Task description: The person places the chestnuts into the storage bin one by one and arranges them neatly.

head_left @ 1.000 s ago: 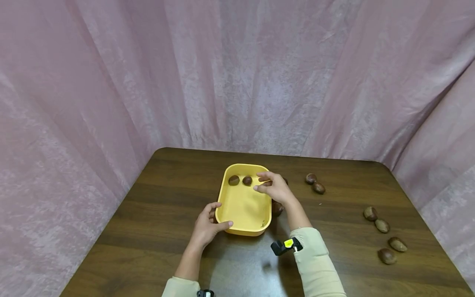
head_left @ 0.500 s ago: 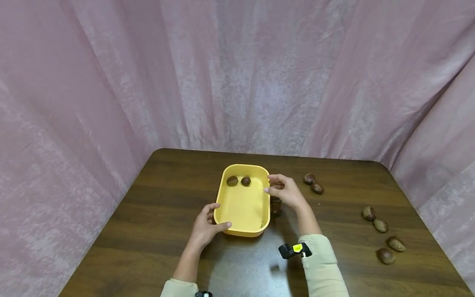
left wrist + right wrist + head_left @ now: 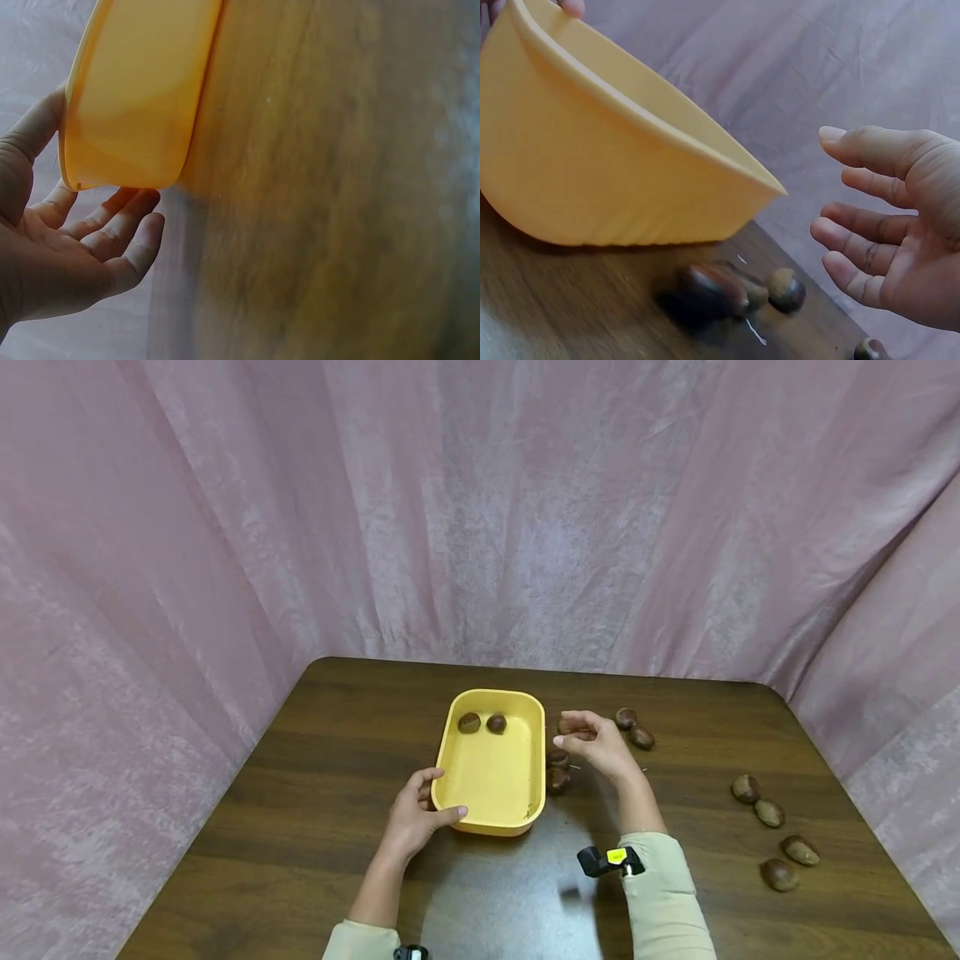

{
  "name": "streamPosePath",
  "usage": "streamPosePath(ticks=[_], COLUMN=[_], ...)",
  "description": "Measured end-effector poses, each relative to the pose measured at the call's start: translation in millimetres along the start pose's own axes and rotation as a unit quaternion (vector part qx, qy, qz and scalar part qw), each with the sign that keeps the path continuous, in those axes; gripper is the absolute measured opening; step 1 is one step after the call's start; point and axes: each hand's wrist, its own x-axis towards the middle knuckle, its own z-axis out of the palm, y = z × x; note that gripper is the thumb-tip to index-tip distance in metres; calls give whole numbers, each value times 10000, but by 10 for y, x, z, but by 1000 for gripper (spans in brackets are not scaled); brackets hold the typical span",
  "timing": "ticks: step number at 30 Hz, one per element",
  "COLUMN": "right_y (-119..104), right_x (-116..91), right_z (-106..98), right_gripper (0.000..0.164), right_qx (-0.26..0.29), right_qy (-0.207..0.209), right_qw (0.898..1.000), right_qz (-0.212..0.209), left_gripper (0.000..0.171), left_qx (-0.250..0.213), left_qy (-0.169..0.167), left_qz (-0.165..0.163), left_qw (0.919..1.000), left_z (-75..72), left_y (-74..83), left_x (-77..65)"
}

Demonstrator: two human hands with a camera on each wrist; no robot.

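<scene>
A yellow plastic tub [image 3: 487, 785] stands on the table, two chestnuts [image 3: 469, 722] at its far end. My left hand [image 3: 409, 823] holds the tub's near left corner, thumb over the near rim and fingers along the left side; the left wrist view shows the fingers beside the tub wall [image 3: 135, 105]. To the right of the tub, my right hand [image 3: 600, 748] hovers with nothing in it, fingers loosely bent. Chestnuts [image 3: 557, 779] lie close against the tub's right side, one partly hidden behind the right fingers. In the right wrist view these chestnuts [image 3: 786, 291] sit below the hand.
Two chestnuts [image 3: 641, 737] lie beyond the right hand. Several more chestnuts [image 3: 780, 874] are spread over the right part of the brown wooden table [image 3: 337, 735]. A pink curtain [image 3: 480, 527] hangs behind the table.
My right hand has moved from over the tub out past its right rim, uncovering chestnuts beside the tub. The left hand has stayed on the tub's corner.
</scene>
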Motion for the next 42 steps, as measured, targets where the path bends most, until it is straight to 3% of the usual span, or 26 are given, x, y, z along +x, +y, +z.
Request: streamPosePath(ticks=[7, 14, 28, 42], right_y=[-115, 396, 753, 851], right_x=[-103, 95, 293, 469], right_z=[-77, -200, -218, -165], right_gripper=[48, 53, 65, 58], right_qx=[-207, -353, 334, -1050], right_qy=[40, 291, 598, 634], right_qw=[9998, 9989, 9964, 9919], right_qz=[-62, -58, 504, 323], left_gripper=[67, 68, 68, 70], left_qx=[7, -19, -80, -102], left_qy=[11, 11, -10, -109], left_qz=[3, -10, 3, -31], left_qw=[10000, 10000, 10000, 9999], left_z=[5, 19, 39, 27], left_y=[-11, -24, -18, -26], left_x=[-12, -23, -35, -66])
